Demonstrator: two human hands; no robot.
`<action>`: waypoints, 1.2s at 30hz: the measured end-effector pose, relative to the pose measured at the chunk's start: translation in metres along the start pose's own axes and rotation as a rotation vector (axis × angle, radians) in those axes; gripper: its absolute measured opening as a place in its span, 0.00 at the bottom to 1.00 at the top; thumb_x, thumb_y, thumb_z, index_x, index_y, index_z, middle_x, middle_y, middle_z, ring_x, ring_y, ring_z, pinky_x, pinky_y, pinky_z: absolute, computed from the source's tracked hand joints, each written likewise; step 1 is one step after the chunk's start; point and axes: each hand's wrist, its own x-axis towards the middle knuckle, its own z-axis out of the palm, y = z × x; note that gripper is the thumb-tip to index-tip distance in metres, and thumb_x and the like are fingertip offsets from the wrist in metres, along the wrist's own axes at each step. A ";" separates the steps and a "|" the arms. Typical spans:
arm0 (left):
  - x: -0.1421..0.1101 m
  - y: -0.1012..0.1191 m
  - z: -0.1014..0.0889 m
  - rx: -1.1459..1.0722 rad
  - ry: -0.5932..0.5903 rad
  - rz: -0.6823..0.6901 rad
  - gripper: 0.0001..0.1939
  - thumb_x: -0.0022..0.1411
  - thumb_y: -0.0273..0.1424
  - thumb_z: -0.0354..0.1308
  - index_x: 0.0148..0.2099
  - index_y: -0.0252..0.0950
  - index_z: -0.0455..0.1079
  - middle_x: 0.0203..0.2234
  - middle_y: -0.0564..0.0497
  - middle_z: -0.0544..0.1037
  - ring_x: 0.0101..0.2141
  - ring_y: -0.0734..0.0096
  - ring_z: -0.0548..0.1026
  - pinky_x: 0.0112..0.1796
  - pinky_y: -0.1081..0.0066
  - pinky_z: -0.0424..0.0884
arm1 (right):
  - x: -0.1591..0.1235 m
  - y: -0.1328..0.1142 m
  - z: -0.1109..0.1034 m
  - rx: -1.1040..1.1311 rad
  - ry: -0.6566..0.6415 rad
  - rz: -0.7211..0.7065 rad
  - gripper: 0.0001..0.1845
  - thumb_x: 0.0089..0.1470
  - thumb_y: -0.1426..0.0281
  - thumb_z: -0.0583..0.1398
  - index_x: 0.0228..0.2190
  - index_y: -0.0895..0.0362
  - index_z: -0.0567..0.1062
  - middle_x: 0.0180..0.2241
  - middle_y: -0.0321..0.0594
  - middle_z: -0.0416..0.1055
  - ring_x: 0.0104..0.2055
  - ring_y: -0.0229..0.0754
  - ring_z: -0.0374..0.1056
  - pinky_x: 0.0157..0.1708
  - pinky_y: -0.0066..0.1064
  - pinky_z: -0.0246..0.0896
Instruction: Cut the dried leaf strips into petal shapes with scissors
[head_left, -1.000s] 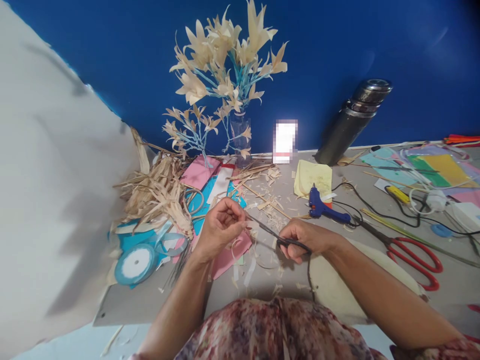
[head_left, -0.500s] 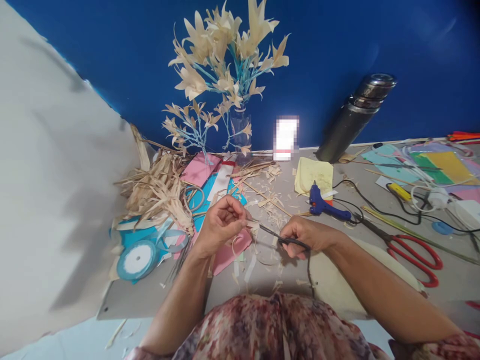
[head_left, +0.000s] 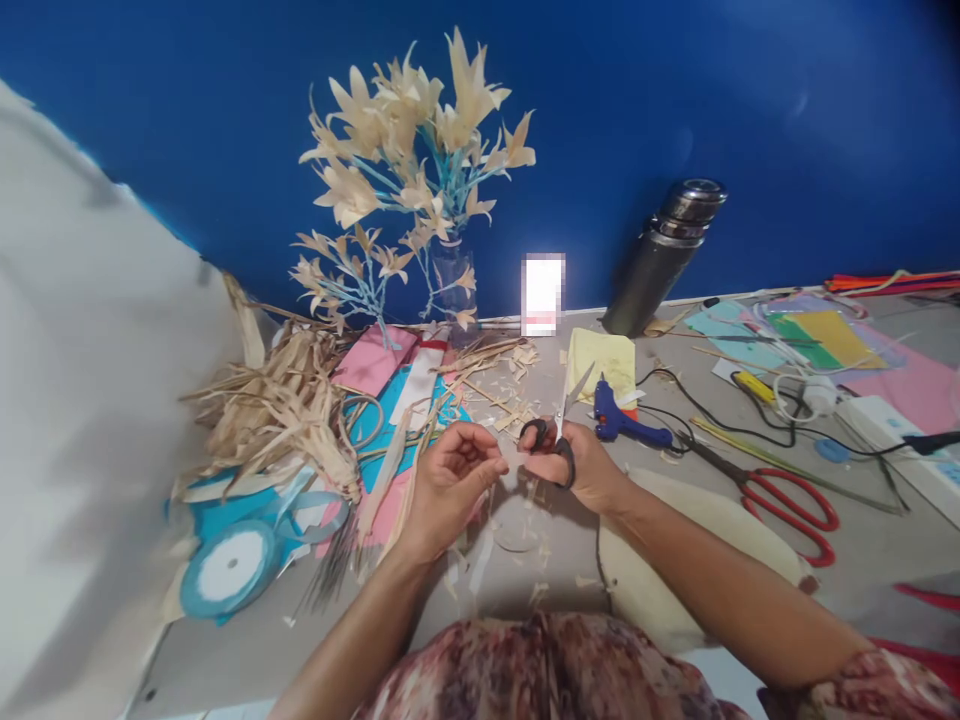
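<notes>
My left hand [head_left: 459, 488] pinches a small pale, thin piece [head_left: 513, 462], perhaps corn husk, between thumb and forefinger. My right hand [head_left: 589, 468] is closed around small scissors [head_left: 560, 420] with black handles. Their blades point up and away from me, parted in a narrow V. The right fingertips come up against the pale piece from the other side. Beneath both hands, pale scraps lie scattered over the grey table [head_left: 525, 580].
Dried husks [head_left: 281, 400] and a blue ribbon roll [head_left: 229, 568] lie left. Husk flowers [head_left: 420, 120] stand at the back, with a dark flask [head_left: 660, 262] to their right. A blue glue gun [head_left: 626, 420] and red-handled scissors [head_left: 791, 500] lie right, among cables.
The scissors have swung from pointing left at the pale piece to pointing up. My right fingertips have come to the piece beside the left ones. The whole view has shifted slightly.
</notes>
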 end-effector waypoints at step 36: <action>0.000 0.000 0.025 -0.445 0.248 -0.192 0.13 0.52 0.33 0.67 0.32 0.36 0.64 0.20 0.57 0.71 0.22 0.78 0.68 0.26 0.76 0.62 | -0.013 0.016 0.021 -0.167 -0.288 0.098 0.33 0.45 0.39 0.61 0.20 0.58 0.68 0.18 0.38 0.68 0.20 0.37 0.60 0.20 0.25 0.53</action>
